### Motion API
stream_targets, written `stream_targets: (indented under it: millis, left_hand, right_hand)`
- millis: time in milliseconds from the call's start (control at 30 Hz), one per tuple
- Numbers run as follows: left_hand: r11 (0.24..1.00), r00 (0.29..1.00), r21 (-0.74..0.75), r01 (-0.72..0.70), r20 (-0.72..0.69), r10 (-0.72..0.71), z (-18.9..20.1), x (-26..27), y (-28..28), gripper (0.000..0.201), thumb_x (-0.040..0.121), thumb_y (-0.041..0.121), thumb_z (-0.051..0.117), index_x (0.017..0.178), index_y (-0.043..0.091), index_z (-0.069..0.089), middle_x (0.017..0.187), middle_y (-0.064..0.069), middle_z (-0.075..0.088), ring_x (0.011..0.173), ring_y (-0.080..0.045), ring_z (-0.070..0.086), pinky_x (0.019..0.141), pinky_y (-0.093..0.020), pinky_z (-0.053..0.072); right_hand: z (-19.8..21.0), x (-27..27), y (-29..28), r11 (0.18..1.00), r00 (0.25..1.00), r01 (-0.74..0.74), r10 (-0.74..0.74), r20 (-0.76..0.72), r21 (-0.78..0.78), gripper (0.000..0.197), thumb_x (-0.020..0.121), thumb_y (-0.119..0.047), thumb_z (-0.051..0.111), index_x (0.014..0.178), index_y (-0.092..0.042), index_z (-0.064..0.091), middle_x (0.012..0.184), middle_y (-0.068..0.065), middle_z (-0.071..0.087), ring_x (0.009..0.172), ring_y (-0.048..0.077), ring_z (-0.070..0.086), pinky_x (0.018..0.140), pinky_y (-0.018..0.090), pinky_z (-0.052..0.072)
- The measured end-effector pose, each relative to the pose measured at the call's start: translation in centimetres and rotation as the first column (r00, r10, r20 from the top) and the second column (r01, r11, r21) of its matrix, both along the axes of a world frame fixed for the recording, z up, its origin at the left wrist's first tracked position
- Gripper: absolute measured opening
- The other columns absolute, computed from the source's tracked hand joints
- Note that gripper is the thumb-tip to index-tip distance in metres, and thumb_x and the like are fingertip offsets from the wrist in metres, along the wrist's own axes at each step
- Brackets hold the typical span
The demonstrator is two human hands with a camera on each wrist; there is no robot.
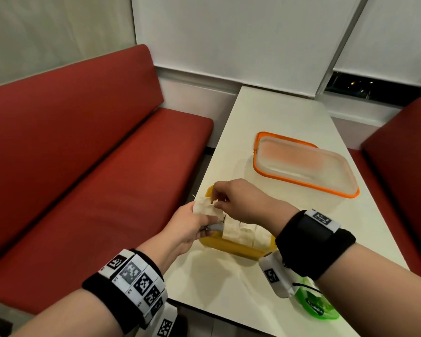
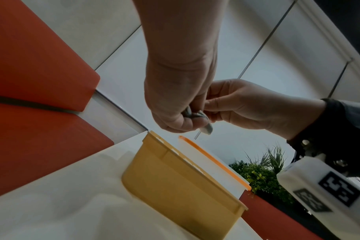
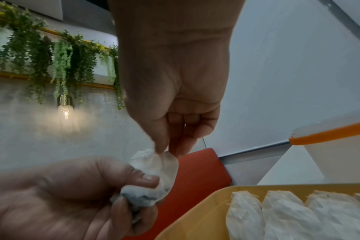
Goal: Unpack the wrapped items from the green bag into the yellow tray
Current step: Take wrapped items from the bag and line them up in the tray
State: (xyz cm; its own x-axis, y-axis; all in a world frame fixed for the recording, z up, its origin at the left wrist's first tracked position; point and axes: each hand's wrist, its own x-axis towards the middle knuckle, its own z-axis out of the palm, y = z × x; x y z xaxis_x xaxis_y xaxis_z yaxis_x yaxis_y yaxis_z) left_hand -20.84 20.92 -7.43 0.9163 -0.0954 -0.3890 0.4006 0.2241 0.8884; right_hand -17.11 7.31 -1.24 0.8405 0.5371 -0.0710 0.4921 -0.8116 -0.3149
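Observation:
My left hand (image 1: 201, 222) grips a white paper-wrapped item (image 1: 204, 207) just above the left end of the yellow tray (image 1: 231, 248). My right hand (image 1: 216, 201) pinches the twisted top of the same wrapped item (image 3: 154, 170) between thumb and fingertips (image 3: 161, 148). Several wrapped items (image 3: 277, 212) lie side by side in the tray (image 3: 197, 217). The green bag (image 1: 320, 306) lies on the table near its front edge, partly hidden under my right wrist. In the left wrist view the left hand (image 2: 187, 116) holds the item's grey lower end (image 2: 204, 125) above the tray (image 2: 175, 181).
A clear plastic container with an orange-rimmed lid (image 1: 304, 164) stands on the white table (image 1: 277, 113) beyond the tray. Red bench seats (image 1: 95, 154) flank the table on both sides. White blinds and a window close off the far end.

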Motion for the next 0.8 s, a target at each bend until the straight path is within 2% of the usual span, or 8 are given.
stream_targets:
  millis: [67, 133, 233, 300, 433, 567, 700, 800]
  left_hand:
    - [1.0, 1.0, 0.005, 0.0, 0.007, 0.0, 0.0, 0.2, 0.2, 0.026, 0.081, -0.009, 0.062, 0.099, 0.01, 0.06, 0.081, -0.007, 0.068, 0.059, -0.012, 0.064, 0.052, -0.021, 0.051]
    - [1.0, 1.0, -0.001, -0.018, 0.008, 0.018, 0.0, 0.4, 0.5, 0.023, 0.083, -0.007, 0.062, 0.098, 0.01, 0.06, 0.08, -0.006, 0.068, 0.061, -0.013, 0.064, 0.053, -0.021, 0.051]
    - [0.995, 0.995, -0.039, -0.094, -0.023, 0.093, -0.2, 0.6, 1.3, 0.013, 0.087, -0.003, 0.057, 0.09, 0.01, 0.059, 0.081, -0.009, 0.066, 0.068, -0.017, 0.063, 0.054, -0.021, 0.053]
    - [0.986, 0.987, -0.075, -0.149, -0.068, 0.144, -0.5, 0.7, 2.1, 0.012, 0.089, -0.004, 0.048, 0.089, 0.006, 0.055, 0.085, -0.015, 0.061, 0.073, -0.021, 0.06, 0.055, -0.023, 0.055]
    - [0.98, 0.982, -0.119, -0.162, -0.113, 0.149, -1.2, 0.4, 3.3, 0.03, 0.086, -0.011, 0.034, 0.11, -0.002, 0.05, 0.094, -0.023, 0.058, 0.086, -0.028, 0.06, 0.066, -0.029, 0.057]
    - [0.98, 0.987, -0.152, -0.13, -0.111, 0.114, -1.4, -0.2, 3.9, 0.038, 0.089, -0.017, 0.034, 0.119, 0.0, 0.047, 0.103, -0.023, 0.057, 0.094, -0.029, 0.06, 0.078, -0.033, 0.056]
    - [0.976, 0.989, -0.186, -0.117, -0.114, 0.096, -1.5, -0.4, 4.5, 0.043, 0.088, -0.018, 0.042, 0.125, 0.004, 0.045, 0.122, -0.025, 0.052, 0.109, -0.037, 0.059, 0.076, -0.032, 0.059]
    - [0.974, 0.99, -0.197, -0.108, -0.109, 0.087, -1.5, -0.5, 4.6, 0.044, 0.088, -0.018, 0.045, 0.126, 0.004, 0.046, 0.122, -0.026, 0.053, 0.104, -0.037, 0.06, 0.071, -0.03, 0.06]
  right_hand:
    - [0.1, 0.4, 0.3, 0.999, 0.999, -0.036, 0.036, -0.023, -0.019, 0.013, 0.088, -0.022, 0.06, 0.1, -0.016, 0.063, 0.09, 0.0, 0.065, 0.079, 0.015, 0.053, 0.073, 0.03, 0.048]
    - [0.1, 0.8, 0.7, 0.998, 0.999, -0.049, 0.048, -0.018, -0.033, 0.008, 0.088, -0.018, 0.059, 0.093, -0.015, 0.065, 0.083, -0.001, 0.063, 0.077, 0.015, 0.051, 0.071, 0.03, 0.047]
    - [0.3, 1.9, 0.7, 1.0, 0.999, 0.013, -0.013, 0.035, 0.002, 0.008, 0.088, -0.014, 0.058, 0.09, -0.012, 0.066, 0.08, -0.002, 0.06, 0.076, 0.015, 0.05, 0.068, 0.028, 0.043]
    - [0.3, 2.6, 0.6, 0.998, 0.997, 0.062, -0.062, 0.045, 0.004, 0.009, 0.088, -0.014, 0.058, 0.091, -0.012, 0.066, 0.08, -0.003, 0.058, 0.076, 0.015, 0.05, 0.067, 0.026, 0.04]
    - [-1.2, 3.8, 0.4, 0.992, 0.995, 0.1, -0.1, 0.002, -0.076, 0.01, 0.088, -0.013, 0.057, 0.092, -0.014, 0.066, 0.084, -0.001, 0.058, 0.079, 0.018, 0.054, 0.068, 0.029, 0.047]
    - [-3.4, 4.9, 0.3, 0.979, 0.987, 0.138, -0.148, -0.061, -0.148, 0.011, 0.087, -0.013, 0.057, 0.092, -0.014, 0.066, 0.09, 0.003, 0.063, 0.083, 0.02, 0.058, 0.073, 0.031, 0.052]
    - [-5.0, 5.4, 0.6, 0.965, 0.982, 0.128, -0.155, -0.105, -0.23, 0.009, 0.086, -0.012, 0.059, 0.09, -0.012, 0.066, 0.089, 0.006, 0.063, 0.082, 0.022, 0.057, 0.068, 0.027, 0.047]
    - [-5.6, 5.8, 0.9, 0.951, 0.978, 0.141, -0.177, -0.11, -0.274, 0.011, 0.087, -0.011, 0.057, 0.092, -0.01, 0.067, 0.09, 0.007, 0.064, 0.08, 0.021, 0.057, 0.069, 0.027, 0.049]
